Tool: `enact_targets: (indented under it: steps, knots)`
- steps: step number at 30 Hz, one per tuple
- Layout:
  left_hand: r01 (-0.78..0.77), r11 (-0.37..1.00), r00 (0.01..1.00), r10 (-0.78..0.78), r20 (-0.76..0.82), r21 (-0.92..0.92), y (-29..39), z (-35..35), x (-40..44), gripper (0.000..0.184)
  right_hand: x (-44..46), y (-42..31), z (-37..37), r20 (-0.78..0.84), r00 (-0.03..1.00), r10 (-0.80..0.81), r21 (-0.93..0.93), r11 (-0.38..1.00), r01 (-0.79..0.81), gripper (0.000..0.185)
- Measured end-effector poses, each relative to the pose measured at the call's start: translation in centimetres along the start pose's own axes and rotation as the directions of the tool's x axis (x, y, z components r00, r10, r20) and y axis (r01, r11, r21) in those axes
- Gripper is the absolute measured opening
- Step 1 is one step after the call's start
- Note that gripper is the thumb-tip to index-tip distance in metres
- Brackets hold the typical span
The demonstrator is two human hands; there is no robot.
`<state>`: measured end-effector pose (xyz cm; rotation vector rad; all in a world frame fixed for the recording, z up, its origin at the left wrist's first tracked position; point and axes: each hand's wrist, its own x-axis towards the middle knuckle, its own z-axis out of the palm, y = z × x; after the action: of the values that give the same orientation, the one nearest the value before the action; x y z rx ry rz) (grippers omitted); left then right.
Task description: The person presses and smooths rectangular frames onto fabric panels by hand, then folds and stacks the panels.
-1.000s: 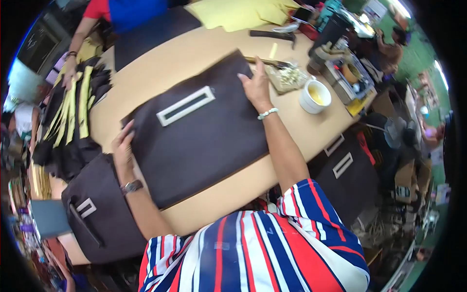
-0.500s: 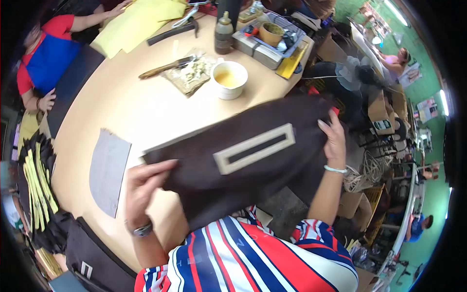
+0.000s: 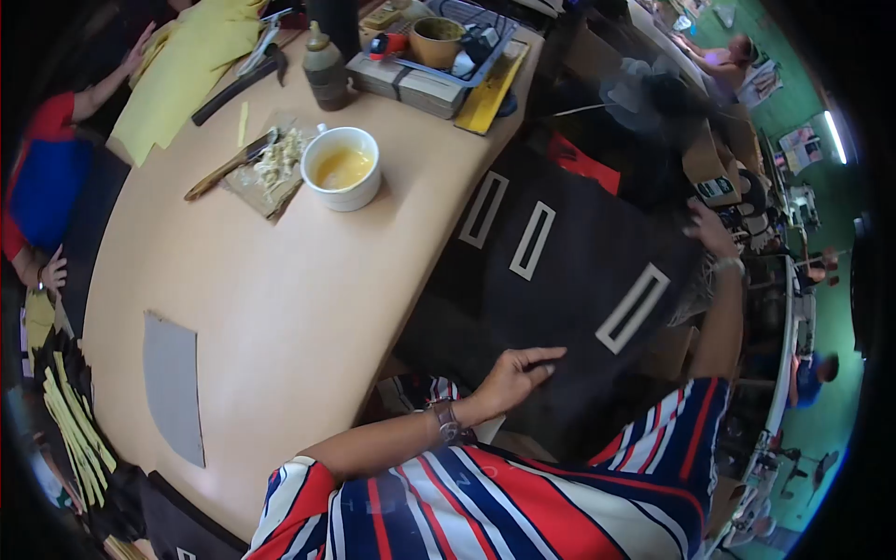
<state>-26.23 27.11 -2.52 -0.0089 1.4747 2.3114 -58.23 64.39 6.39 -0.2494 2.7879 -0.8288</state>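
A dark brown panel with a cream rectangular frame (image 3: 635,308) on it is stretched between my hands, to the right of the table. My left hand (image 3: 509,381) is at its near left edge, thumb and forefinger closed on it. At the far right edge, my right hand (image 3: 713,231) grips it too, its fingers partly lost against the dark background. Just beyond lie more dark panels, with one cream frame (image 3: 532,241) and another cream frame (image 3: 484,210) showing. The boundaries between these dark pieces are hard to see.
On the table (image 3: 280,308) are a white cup (image 3: 342,182) of yellowish liquid, a brush (image 3: 224,173), a squeeze bottle (image 3: 325,73), a blue basket (image 3: 485,56) and a grey curved piece (image 3: 173,387). A co-worker's hand (image 3: 54,271) rests at the left edge.
Both hands have carried the dark panel rightward, from over the table edge to above the other framed panels. The view has turned right, and those panels have come into sight.
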Motion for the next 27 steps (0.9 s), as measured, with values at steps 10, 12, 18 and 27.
enact_targets:
  steps: [10,12,18,27]
  knots:
    - [0.296,0.952,0.929,-0.268,-0.257,0.079,-7.2,-3.1,3.3,0.027,8.8,-2.5,15.8,-0.312,0.949,0.045,-0.47,0.861,-0.195,0.056]
    - [0.295,0.941,0.938,-0.253,-0.235,0.165,-7.0,-3.0,3.3,0.028,9.3,-2.3,16.8,-0.324,0.942,0.087,-0.478,0.844,-0.243,0.057]
    - [0.152,0.939,0.986,-0.122,-0.116,0.309,-5.8,-1.5,4.7,0.031,10.3,-2.7,17.4,-0.391,0.918,-0.063,-0.615,0.76,-0.209,0.06]
    - [0.177,0.92,0.975,-0.114,-0.192,0.35,-8.0,-2.7,4.9,0.03,11.9,-2.3,22.2,-0.425,0.904,-0.053,-0.565,0.795,-0.219,0.06]
